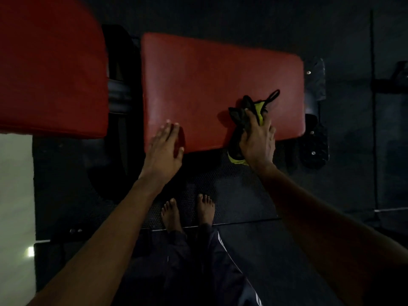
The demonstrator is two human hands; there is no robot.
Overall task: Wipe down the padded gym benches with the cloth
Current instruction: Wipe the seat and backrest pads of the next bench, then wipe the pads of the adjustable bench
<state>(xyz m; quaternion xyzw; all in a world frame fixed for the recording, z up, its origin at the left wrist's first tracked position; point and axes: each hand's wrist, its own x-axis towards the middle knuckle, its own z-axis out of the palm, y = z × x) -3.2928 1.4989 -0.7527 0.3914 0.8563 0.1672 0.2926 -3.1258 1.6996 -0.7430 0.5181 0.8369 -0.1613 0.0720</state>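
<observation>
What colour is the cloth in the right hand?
Black and yellow-green cloth, gripped by the right hand; the head view shows it.

A dim gym: red padded bench on a black bolted metal frame, dark textured rubber matting underfoot.

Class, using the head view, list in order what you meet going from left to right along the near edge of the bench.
Large red pad → black frame in the gap → left hand → right hand gripping the cloth → black foot plate.
</observation>
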